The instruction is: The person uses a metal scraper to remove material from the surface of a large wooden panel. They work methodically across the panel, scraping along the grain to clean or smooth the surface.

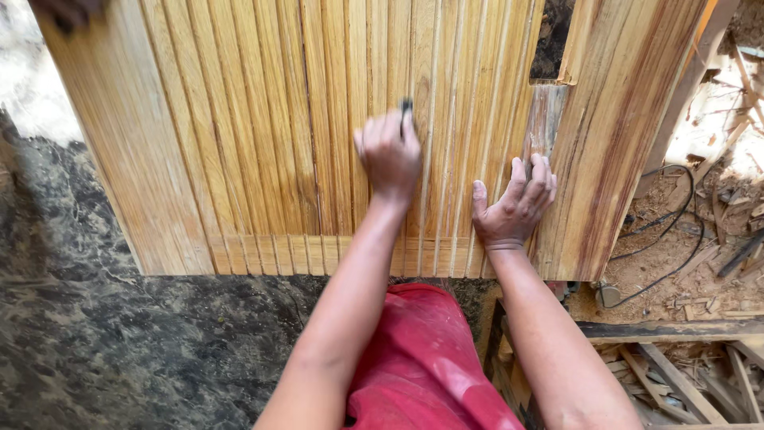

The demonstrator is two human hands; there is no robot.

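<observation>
Wooden panel (263, 135) of narrow grooved slats fills the upper half of the frame, from the upper left across to the right of centre, its lower edge running just above the middle; the left hand (389, 151), near the centre of the frame, is closed in a fist on the panel, its grip pressed together around a small dark tool (407, 105) whose tip shows above the knuckles, set in one of the grooves; what kind of tool it is cannot be told; the right hand (515, 207), just right of centre, lies flat on the panel with its grip spread, fingertips touching a grey weathered strip (546, 111) beside a broader reddish-streaked board (621, 135) at the upper right; red shorts (422, 358) show at the bottom centre, dark mottled floor (95, 334) at the lower left, and black cables (676, 231) over sawdust and wood scraps (684, 382) at the right
</observation>
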